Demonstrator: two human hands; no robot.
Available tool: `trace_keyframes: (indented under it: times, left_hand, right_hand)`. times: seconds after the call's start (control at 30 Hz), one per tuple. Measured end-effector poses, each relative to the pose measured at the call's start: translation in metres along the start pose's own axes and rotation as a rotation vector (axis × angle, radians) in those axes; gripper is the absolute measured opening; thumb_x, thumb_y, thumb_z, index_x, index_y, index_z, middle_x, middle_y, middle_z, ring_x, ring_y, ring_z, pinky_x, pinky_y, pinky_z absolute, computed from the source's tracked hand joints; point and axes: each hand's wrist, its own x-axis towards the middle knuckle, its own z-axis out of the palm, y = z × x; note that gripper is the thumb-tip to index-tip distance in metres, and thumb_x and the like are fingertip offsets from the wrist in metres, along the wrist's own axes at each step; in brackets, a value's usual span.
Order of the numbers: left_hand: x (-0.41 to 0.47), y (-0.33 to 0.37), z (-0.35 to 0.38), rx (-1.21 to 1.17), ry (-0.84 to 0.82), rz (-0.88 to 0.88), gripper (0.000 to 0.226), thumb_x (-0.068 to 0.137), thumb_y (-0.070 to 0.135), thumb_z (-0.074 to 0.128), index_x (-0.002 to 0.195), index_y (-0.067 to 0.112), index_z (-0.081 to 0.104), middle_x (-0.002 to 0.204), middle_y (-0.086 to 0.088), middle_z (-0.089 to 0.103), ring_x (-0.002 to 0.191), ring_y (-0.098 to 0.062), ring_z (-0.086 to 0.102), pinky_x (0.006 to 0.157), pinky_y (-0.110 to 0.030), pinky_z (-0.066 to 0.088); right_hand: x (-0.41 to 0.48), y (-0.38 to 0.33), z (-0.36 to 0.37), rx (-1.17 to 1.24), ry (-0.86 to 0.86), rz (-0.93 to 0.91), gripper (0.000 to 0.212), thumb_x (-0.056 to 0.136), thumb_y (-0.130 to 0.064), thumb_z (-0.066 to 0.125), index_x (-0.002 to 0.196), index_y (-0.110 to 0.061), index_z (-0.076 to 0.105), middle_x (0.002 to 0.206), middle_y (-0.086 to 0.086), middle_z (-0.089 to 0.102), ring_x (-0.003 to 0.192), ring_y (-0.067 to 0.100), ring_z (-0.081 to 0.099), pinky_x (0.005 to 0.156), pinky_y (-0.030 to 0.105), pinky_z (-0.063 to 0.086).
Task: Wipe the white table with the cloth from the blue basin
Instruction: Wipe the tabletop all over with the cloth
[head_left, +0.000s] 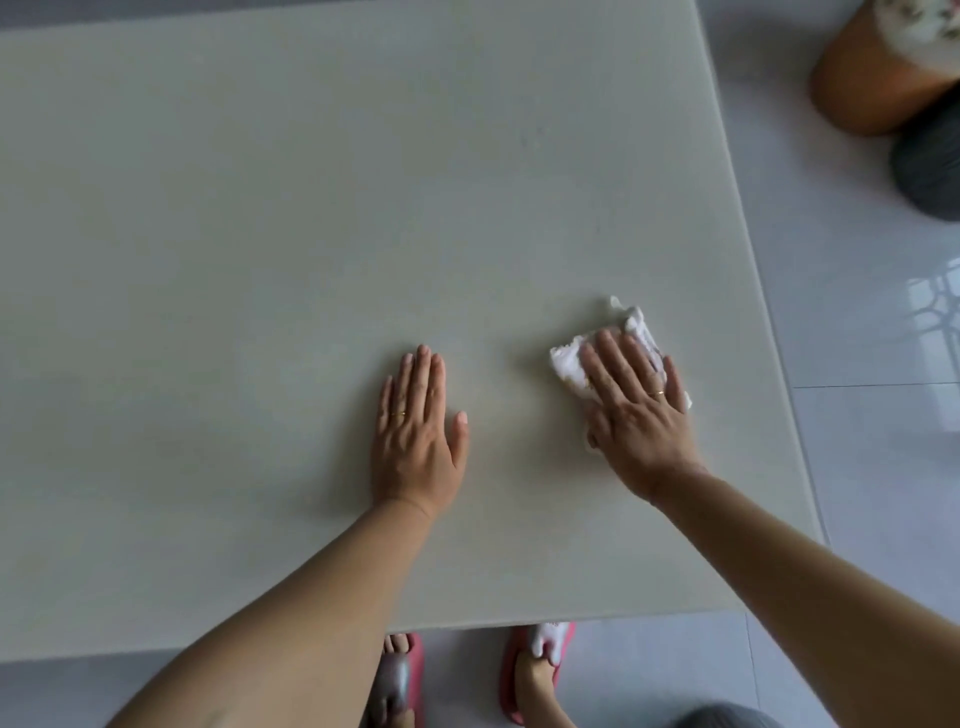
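The white table (260, 234) fills most of the view. A crumpled white cloth (569, 364) lies on it near the right front corner. My right hand (636, 410) presses flat on top of the cloth, fingers spread, covering most of it. My left hand (418, 436) rests palm down on the bare tabletop, fingers together, a little left of the cloth and holding nothing. The blue basin is not in view.
The table's right edge (769, 312) and front edge (467, 621) border a pale tiled floor (857, 467). An orange-brown stool (867, 78) and a dark grey round object (930, 171) stand at the far right. My feet in red slippers (540, 670) show below the front edge.
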Motion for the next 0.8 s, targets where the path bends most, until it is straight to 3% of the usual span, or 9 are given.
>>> trace_keyframes:
  times: [0.1,0.2,0.27,0.33,0.4,0.47,0.57,0.67,0.8]
  left_hand:
    - [0.0,0.0,0.001,-0.005,-0.001,-0.006,0.062,0.091,0.032,0.034,0.146,0.004,0.03,0.154,-0.013,0.027,0.143,-0.025,0.023,0.117,-0.041,0.018]
    - [0.001,0.0,0.0,0.013,-0.022,-0.004,0.063,0.089,0.03,0.034,0.146,0.003,0.029,0.153,-0.014,0.027,0.143,-0.026,0.023,0.116,-0.041,0.018]
    - [0.001,-0.001,0.0,0.012,-0.055,-0.005,0.066,0.087,0.031,0.033,0.146,0.003,0.028,0.154,-0.014,0.026,0.143,-0.026,0.022,0.117,-0.041,0.016]
    - [0.001,-0.001,-0.001,0.012,-0.05,-0.005,0.065,0.088,0.031,0.032,0.146,0.003,0.028,0.154,-0.014,0.025,0.143,-0.027,0.022,0.116,-0.041,0.016]
    - [0.001,0.001,-0.002,0.02,-0.045,-0.011,0.062,0.091,0.031,0.032,0.146,0.003,0.029,0.154,-0.014,0.026,0.143,-0.026,0.023,0.116,-0.041,0.017]
    - [0.001,0.002,-0.002,0.022,-0.041,-0.013,0.061,0.091,0.031,0.032,0.146,0.003,0.028,0.154,-0.013,0.025,0.143,-0.026,0.022,0.116,-0.041,0.018]
    - [0.001,0.001,-0.002,0.017,-0.053,-0.014,0.061,0.091,0.031,0.03,0.146,0.003,0.029,0.154,-0.013,0.025,0.143,-0.025,0.022,0.115,-0.042,0.018]
    - [0.003,0.003,-0.004,0.026,-0.061,-0.014,0.06,0.092,0.03,0.029,0.143,0.0,0.034,0.152,-0.016,0.03,0.141,-0.029,0.027,0.113,-0.044,0.021]
    - [0.003,0.001,-0.008,0.01,-0.079,0.016,0.058,0.092,0.03,0.031,0.142,-0.001,0.036,0.151,-0.017,0.031,0.14,-0.031,0.029,0.111,-0.045,0.023]
  right_hand:
    - [0.004,-0.042,0.011,0.105,0.032,0.252,0.062,0.093,-0.035,0.03,0.15,-0.027,0.007,0.156,-0.009,-0.006,0.143,0.011,-0.014,0.114,0.043,-0.014]
    - [-0.018,-0.08,0.025,0.072,0.014,-0.075,0.063,0.091,-0.036,0.038,0.15,-0.023,0.019,0.157,-0.004,0.007,0.146,0.022,0.003,0.115,0.05,0.0]
    - [-0.018,-0.066,0.022,0.012,-0.028,-0.348,0.061,0.091,-0.036,0.039,0.148,-0.023,0.024,0.156,-0.003,0.017,0.145,0.023,0.012,0.114,0.05,0.011]
    - [0.004,-0.034,0.012,-0.058,-0.048,-0.464,0.058,0.091,-0.038,0.036,0.147,-0.025,0.027,0.155,-0.002,0.022,0.144,0.022,0.015,0.114,0.047,0.013]
    - [0.034,-0.003,0.002,-0.06,-0.047,-0.318,0.06,0.09,-0.041,0.028,0.148,-0.026,0.021,0.157,-0.002,0.018,0.145,0.018,0.006,0.117,0.043,0.006]
    - [0.056,0.007,-0.005,0.012,-0.015,-0.015,0.06,0.092,-0.041,0.022,0.149,-0.028,0.011,0.159,-0.004,0.007,0.144,0.011,-0.008,0.116,0.039,-0.006]
    - [0.061,-0.04,0.005,0.104,0.034,0.239,0.062,0.093,-0.035,0.035,0.15,-0.026,0.011,0.159,-0.004,0.002,0.144,0.012,-0.012,0.114,0.045,-0.011]
    - [0.044,-0.079,0.016,0.057,0.009,-0.083,0.064,0.091,-0.037,0.036,0.15,-0.022,0.018,0.158,-0.003,0.008,0.146,0.023,0.001,0.115,0.049,-0.004]
    - [0.065,-0.034,0.003,-0.092,-0.035,-0.433,0.059,0.091,-0.038,0.032,0.148,-0.026,0.024,0.156,-0.004,0.019,0.145,0.021,0.012,0.116,0.045,0.009]
